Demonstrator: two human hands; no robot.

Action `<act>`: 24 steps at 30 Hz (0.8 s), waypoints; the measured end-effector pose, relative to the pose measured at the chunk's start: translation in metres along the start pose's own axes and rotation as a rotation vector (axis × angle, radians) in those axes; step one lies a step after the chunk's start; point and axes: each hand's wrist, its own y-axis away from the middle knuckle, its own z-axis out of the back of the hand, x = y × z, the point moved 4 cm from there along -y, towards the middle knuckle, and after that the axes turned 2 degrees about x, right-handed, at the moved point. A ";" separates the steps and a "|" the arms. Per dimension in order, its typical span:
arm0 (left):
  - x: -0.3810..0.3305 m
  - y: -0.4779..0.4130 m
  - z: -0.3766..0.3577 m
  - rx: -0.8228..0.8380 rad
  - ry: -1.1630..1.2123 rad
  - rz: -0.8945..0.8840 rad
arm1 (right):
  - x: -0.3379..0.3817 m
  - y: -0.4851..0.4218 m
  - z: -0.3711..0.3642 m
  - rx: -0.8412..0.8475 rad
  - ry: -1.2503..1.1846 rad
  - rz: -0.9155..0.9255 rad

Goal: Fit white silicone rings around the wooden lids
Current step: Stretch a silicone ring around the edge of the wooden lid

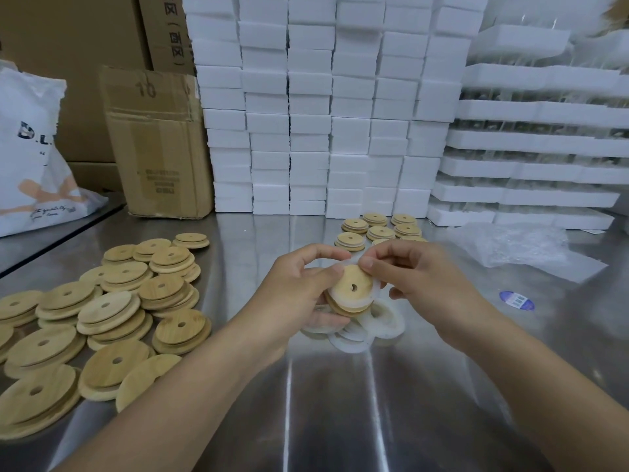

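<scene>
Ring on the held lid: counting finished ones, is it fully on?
Partly on: the ring hugs the lower edge of the lid in the left hand, but the right hand pinches its top clear.

The only view comes from a wide-angle camera worn on the person's head, facing forward and tilted down over the steel surface (340,420). It sits close above the work. Both forearms enter from the bottom edge, and the left hand (299,291) and right hand (422,277) meet just above the middle of the frame. The near surface fills the lower half. The loose wooden lids (102,318) lie at the near left, running out past the left edge. A far wall of white foam blocks (323,114) closes the top, its stacks slanting at far right under the wide lens.
</scene>
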 end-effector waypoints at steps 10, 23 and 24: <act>-0.002 -0.001 0.003 0.049 -0.007 -0.057 | -0.003 -0.003 0.005 0.089 -0.076 -0.062; -0.005 -0.002 0.009 -0.027 0.059 -0.071 | -0.001 0.000 0.008 0.057 -0.009 -0.061; -0.005 -0.002 0.009 -0.023 0.061 -0.076 | -0.002 0.000 0.006 0.066 -0.010 -0.069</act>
